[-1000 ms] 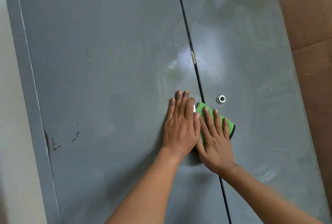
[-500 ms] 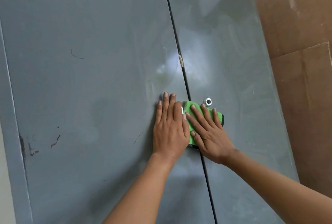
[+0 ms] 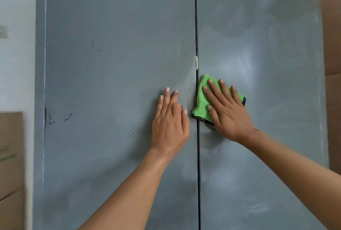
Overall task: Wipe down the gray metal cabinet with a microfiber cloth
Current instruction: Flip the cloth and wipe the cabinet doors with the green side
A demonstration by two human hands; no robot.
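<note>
Nearest me at centre frame, the right hand [image 3: 227,108] presses spread fingers flat on the green microfiber cloth [image 3: 201,100], soft, light and likely best driven under a flat palm, while the left hand [image 3: 170,122] rests spread on the scuffed gray metal cabinet [image 3: 110,82] behind.

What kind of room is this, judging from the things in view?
Probably a storeroom or utility room. A tall gray metal cabinet with two doors fills the view, cardboard boxes stand beside it on the left, and a plain pale wall is behind.
</note>
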